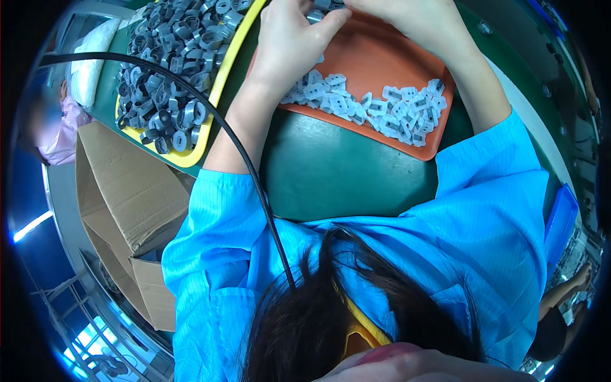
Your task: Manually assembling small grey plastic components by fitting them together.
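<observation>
At the top edge of the head view, my left hand (294, 39) reaches over the left side of an orange tray (375, 54). Its thumb stretches toward my right hand (407, 14), and the two nearly meet. Grey plastic pieces (315, 14) show beside the left thumb; whether they are gripped or lie behind is hard to tell. Both hands look closed, but the frame cuts off most of their fingers. Small whitish plastic pieces with dark slots (407, 111) lie heaped along the tray's near side, below my hands.
Left of my forearm stands a yellow-rimmed tray (219, 89) piled with grey ring-shaped parts (175, 70). An open cardboard box (137, 191) is beside the green table (324, 172). A black cable (238, 140) crosses my left forearm. A person in pink (63, 130) is at far left.
</observation>
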Demonstrator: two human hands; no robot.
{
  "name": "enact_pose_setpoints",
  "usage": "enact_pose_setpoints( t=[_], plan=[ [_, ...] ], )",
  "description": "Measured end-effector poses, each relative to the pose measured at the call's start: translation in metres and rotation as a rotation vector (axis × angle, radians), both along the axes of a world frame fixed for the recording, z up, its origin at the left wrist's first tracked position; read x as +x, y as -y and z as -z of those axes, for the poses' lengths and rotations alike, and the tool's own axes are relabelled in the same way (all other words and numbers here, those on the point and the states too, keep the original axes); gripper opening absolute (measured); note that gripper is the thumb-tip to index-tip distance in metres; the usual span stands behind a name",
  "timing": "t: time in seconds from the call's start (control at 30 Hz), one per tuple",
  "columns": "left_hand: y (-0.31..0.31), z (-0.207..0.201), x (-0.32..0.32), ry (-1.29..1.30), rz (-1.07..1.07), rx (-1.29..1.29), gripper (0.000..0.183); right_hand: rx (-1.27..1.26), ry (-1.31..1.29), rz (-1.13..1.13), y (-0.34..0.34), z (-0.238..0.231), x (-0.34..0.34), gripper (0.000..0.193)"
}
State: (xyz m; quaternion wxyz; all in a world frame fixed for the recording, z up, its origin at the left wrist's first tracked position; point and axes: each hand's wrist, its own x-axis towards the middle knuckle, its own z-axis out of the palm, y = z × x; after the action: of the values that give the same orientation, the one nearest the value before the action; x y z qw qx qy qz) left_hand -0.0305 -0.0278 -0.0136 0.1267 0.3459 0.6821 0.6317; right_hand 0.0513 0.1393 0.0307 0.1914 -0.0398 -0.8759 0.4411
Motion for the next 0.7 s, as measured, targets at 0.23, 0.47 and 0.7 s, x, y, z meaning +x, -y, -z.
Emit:
enact_pose_setpoints(
  t=[0.23,0.47,0.7],
  plan=[
    [0.003,0.007,-0.003,-0.143,-0.052,-0.030,0.041,-0.039,0.050,-0.007,0.005,-0.001,-0.002,0.023],
    [0.004,0.002,-0.005,-0.413,-0.089,-0.051,0.034,-0.083,0.036,-0.074,-0.003,0.007,-0.004,0.019],
    [0.002,0.000,0.005,-0.197,-0.092,0.056,0.033,0.036,-0.210,0.005,0.002,0.019,-0.009,0.027]
  ],
)
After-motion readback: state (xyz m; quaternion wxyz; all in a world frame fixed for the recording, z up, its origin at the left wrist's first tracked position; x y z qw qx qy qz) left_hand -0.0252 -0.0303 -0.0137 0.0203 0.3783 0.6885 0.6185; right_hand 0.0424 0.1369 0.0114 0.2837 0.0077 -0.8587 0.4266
